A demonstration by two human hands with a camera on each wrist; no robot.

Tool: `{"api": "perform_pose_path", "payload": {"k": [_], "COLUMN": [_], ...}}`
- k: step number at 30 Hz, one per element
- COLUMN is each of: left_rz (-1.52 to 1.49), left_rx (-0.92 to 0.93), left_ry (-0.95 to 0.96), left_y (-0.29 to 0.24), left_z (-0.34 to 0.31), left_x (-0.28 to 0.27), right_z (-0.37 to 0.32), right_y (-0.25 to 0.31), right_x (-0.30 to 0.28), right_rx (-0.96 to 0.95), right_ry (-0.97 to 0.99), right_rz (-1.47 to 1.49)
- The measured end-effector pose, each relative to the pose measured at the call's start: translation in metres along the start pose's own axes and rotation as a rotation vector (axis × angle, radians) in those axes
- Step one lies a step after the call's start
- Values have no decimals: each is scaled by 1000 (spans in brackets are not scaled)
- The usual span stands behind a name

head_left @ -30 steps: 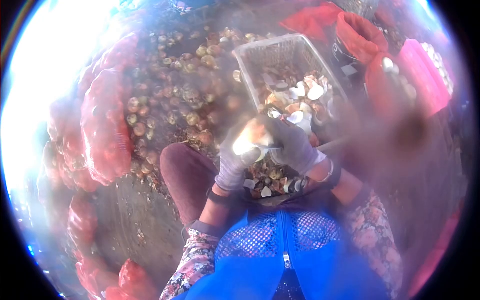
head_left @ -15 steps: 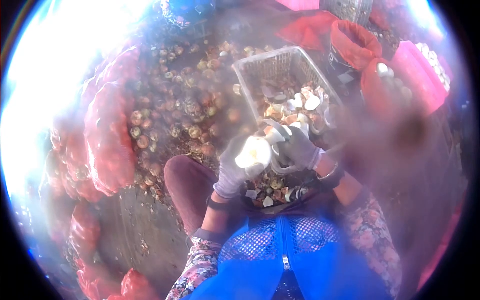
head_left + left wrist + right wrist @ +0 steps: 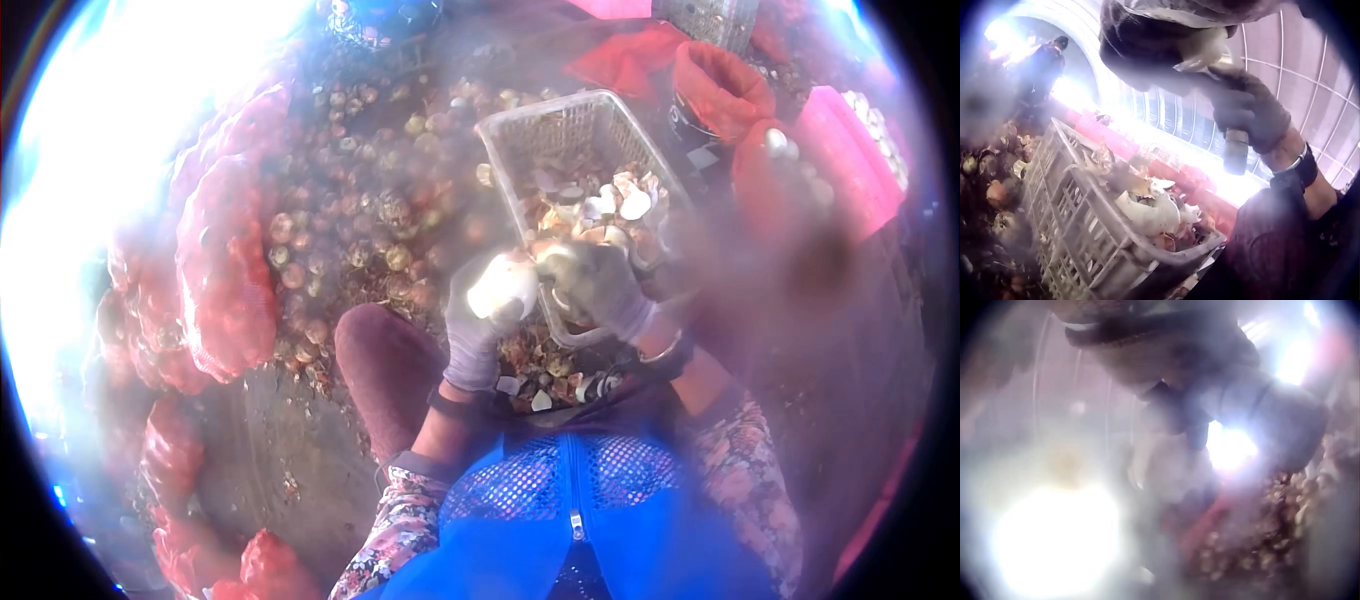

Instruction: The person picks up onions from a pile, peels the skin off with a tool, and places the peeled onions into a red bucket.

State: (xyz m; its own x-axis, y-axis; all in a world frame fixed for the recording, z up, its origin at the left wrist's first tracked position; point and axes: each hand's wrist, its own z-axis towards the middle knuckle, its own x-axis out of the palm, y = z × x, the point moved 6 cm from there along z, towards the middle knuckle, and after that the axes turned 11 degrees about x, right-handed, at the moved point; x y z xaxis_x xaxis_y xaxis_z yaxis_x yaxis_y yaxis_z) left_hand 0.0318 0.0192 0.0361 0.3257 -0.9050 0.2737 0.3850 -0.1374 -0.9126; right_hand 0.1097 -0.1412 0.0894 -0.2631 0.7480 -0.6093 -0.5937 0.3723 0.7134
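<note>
My gloved left hand (image 3: pixel 478 310) holds a peeled white onion (image 3: pixel 503 285), bright in the sunlight. Close beside it on the right is my gloved right hand (image 3: pixel 612 290), its fingertips near the onion. The left wrist view shows the right hand (image 3: pixel 1250 112) curled round a knife, with the pale butt of the handle (image 3: pixel 1235 153) sticking out below the fist; its blade is hidden. Below both hands stands a plastic crate (image 3: pixel 1079 169) holding onion peels (image 3: pixel 1154 215). Glare and blur wash out much of the right wrist view.
Unpeeled onions (image 3: pixel 395 258) cover the ground ahead and left. Filled red mesh sacks (image 3: pixel 228 270) line the left side. Toward the right are an open red sack (image 3: pixel 722 85) and a pink container (image 3: pixel 848 165) with white onions. Scraps (image 3: pixel 550 370) lie between my legs. Another person (image 3: pixel 1044 65) is farther off.
The onion has turned in my left hand, from brown-skinned to white on its visible side. My right hand has pulled peel away over the crate, and both hands are close together again.
</note>
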Motion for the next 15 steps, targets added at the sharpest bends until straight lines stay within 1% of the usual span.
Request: {"api": "perform_pose_path", "payload": {"k": [3,4,5,7,8,9,11,12,13,15], "left_rz": [-278,-260,-220,-142,-97,-52,31,68,106,253], "left_rx": [-71,-42,-21,25,34,39,34,24,13,127], "left_ry": [73,82,81,67,50,35,17,12,8,59], "left_y": [-11,-13,-13,-12,-12,-12,-9,-6,-4,-11], "left_z": [2,3,4,4,4,4,4,4,4,4], "left_x": [9,9,6,2,1,0,-3,-4,-5,-3], "right_z": [19,20,21,25,19,17,5,-1,-6,-14], "right_y": [-11,-35,-37,-19,-19,-8,-20,-18,-12,-3], "right_x": [-26,-27,-28,-34,-34,-32,3,12,20,29], "right_rx": [419,313,179,-69,58,187,11,-28,-67,-46], "right_ry": [207,164,86,-120,-94,-67,-73,-60,-45,16], "right_rz": [47,12,-81,-297,-278,-257,-154,-109,-63,18]}}
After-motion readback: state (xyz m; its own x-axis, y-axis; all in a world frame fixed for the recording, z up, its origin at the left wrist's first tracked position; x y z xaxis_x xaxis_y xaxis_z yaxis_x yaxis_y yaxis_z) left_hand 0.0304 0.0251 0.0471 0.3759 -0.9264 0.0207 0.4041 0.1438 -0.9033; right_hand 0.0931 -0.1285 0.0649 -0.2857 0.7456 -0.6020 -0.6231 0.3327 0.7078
